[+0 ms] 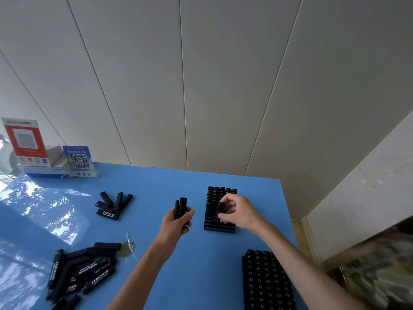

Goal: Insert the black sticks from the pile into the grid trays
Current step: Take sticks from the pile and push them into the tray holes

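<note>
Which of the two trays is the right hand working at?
The far black grid tray; the right hand pinches a black stick over it. The near tray is untouched.

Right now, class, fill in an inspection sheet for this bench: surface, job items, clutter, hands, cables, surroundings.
Surface: blue table, glossy, with window reflections at left.
Job items: far tray partly filled; near tray packed with sticks; big pile front left; small pile further back.
Clutter: clear wrapper beside the big pile; two QR signs and a box at the far left corner.
Hands: left hand grips several upright sticks; right hand pinches one stick over the far tray.
Cables: nothing seen.
Surroundings: panelled wall behind; floor to the right.
</note>
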